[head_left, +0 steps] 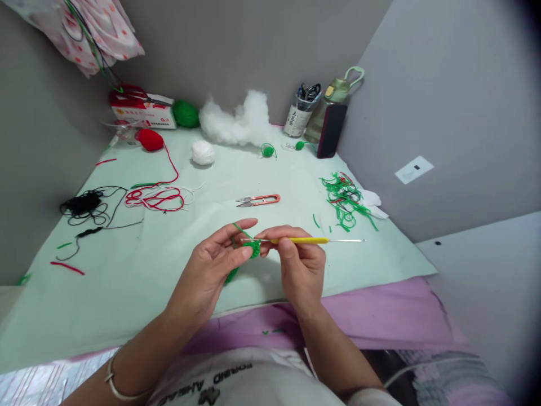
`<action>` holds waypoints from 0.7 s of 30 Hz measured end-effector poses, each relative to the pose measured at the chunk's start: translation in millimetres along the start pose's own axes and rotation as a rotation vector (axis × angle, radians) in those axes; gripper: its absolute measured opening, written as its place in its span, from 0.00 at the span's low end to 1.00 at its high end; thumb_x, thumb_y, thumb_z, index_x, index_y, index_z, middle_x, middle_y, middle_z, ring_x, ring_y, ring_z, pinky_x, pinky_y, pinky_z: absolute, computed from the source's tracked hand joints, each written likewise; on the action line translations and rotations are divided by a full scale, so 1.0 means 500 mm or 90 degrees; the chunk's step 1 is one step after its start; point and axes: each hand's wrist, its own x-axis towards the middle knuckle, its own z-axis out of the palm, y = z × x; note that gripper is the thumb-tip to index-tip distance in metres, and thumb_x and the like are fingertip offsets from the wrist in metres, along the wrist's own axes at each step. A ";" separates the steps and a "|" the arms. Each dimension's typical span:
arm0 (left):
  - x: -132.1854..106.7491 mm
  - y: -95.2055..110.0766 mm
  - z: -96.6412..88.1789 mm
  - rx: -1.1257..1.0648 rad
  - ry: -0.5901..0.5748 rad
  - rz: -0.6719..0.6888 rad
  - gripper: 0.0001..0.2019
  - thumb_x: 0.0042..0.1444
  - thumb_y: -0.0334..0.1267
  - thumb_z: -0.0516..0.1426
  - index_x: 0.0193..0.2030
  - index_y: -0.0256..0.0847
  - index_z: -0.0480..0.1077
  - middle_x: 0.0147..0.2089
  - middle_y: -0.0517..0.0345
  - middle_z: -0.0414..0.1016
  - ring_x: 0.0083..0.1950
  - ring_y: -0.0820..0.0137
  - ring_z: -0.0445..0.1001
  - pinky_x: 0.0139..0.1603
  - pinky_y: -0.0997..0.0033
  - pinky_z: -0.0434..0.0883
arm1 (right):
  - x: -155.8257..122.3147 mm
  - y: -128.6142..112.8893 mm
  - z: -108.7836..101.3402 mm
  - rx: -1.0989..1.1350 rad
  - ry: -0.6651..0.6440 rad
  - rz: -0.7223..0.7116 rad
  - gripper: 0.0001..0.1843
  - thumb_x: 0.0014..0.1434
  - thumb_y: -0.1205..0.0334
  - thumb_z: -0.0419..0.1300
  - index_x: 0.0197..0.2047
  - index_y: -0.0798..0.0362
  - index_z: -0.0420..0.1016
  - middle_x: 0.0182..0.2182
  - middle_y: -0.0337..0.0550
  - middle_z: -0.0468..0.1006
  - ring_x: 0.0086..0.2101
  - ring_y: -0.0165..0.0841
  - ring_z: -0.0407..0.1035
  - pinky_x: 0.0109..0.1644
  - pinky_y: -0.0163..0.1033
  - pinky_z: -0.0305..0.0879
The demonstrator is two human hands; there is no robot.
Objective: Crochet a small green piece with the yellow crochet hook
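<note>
Above the near part of a pale table (220,183), the left hand (213,256) and right hand (302,262) are meeting, the right gripping a yellow-handled hook (306,241) and the left pinching a small green crochet piece (254,248) between thumb and fingers. The hook's left end is lying across the piece's upper edge, though whether it is passing through a stitch cannot be told. Neat work is probably depending on a firm pinch close to the stitch, a nearly level hook, and even tension in the green strand (242,229) that is running over the left forefinger.
</note>
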 end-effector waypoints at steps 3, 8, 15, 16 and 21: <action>0.000 0.002 -0.003 0.022 0.013 -0.020 0.16 0.53 0.40 0.73 0.50 0.51 0.86 0.35 0.61 0.76 0.43 0.68 0.77 0.54 0.67 0.69 | 0.005 -0.002 -0.002 0.062 -0.008 0.045 0.11 0.72 0.54 0.62 0.43 0.49 0.84 0.37 0.42 0.88 0.30 0.30 0.79 0.36 0.38 0.79; -0.002 0.003 -0.004 0.043 0.021 -0.002 0.14 0.55 0.39 0.71 0.49 0.53 0.87 0.35 0.62 0.74 0.39 0.71 0.72 0.46 0.71 0.67 | -0.001 -0.015 -0.004 0.027 -0.027 0.007 0.11 0.75 0.57 0.58 0.45 0.48 0.82 0.39 0.41 0.88 0.31 0.30 0.81 0.37 0.38 0.81; -0.005 -0.010 -0.008 0.123 0.066 0.091 0.15 0.58 0.35 0.70 0.51 0.57 0.86 0.36 0.64 0.73 0.40 0.74 0.70 0.43 0.76 0.67 | -0.014 -0.019 -0.010 -0.247 -0.076 -0.223 0.15 0.75 0.69 0.55 0.56 0.48 0.80 0.44 0.43 0.87 0.38 0.31 0.83 0.44 0.38 0.82; -0.006 -0.012 -0.007 0.132 0.076 0.103 0.16 0.58 0.34 0.70 0.52 0.57 0.86 0.36 0.64 0.74 0.41 0.74 0.70 0.44 0.77 0.68 | -0.015 -0.016 -0.009 -0.276 -0.085 -0.264 0.15 0.74 0.69 0.55 0.57 0.49 0.79 0.43 0.44 0.87 0.40 0.32 0.83 0.45 0.39 0.82; -0.005 -0.012 0.010 0.000 0.050 0.017 0.21 0.53 0.38 0.74 0.55 0.52 0.85 0.34 0.64 0.76 0.37 0.74 0.72 0.43 0.76 0.71 | -0.023 -0.003 -0.006 -0.528 -0.102 -0.441 0.16 0.70 0.72 0.61 0.57 0.50 0.79 0.45 0.49 0.85 0.45 0.36 0.82 0.46 0.40 0.82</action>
